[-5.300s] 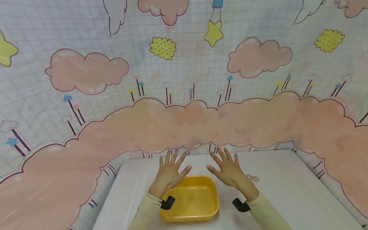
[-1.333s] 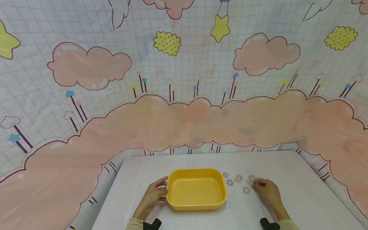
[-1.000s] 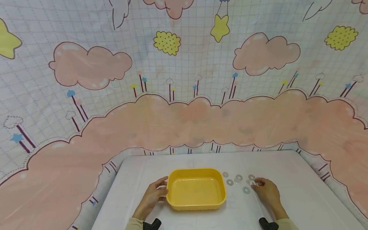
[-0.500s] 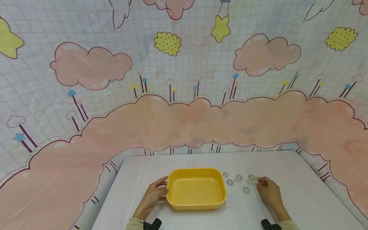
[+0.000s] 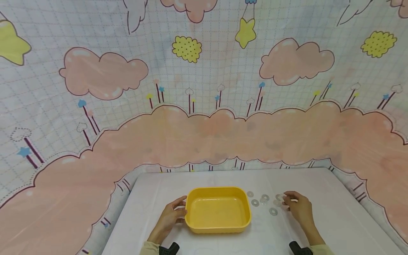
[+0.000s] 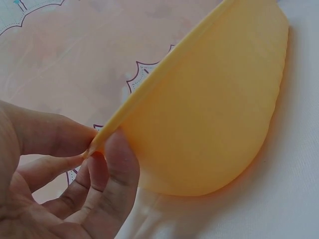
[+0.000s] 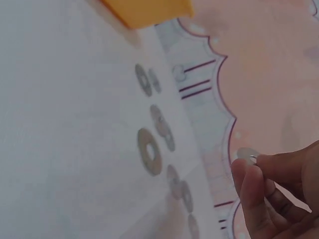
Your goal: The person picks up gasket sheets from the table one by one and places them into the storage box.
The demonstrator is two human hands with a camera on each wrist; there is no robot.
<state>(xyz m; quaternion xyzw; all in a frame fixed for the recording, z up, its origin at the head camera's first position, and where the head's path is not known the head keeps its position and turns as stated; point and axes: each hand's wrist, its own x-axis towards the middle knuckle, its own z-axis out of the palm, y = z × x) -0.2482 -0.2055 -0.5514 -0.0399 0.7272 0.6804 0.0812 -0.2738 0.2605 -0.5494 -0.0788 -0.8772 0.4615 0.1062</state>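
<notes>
Rim (image 6: 159, 77) of the yellow tray (image 5: 218, 212), lower centre of frame, sits pinched in the left hand (image 5: 168, 216), probably for steadying; loose rings (image 7: 142, 151) lie rightward, seemingly kept handy; lower right, the right hand (image 5: 299, 209) pinches one pale ring (image 7: 244, 152).

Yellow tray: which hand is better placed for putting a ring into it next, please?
Probably the right hand: it pinches a ring near the other rings, while the left hand grips the yellow tray.
</notes>
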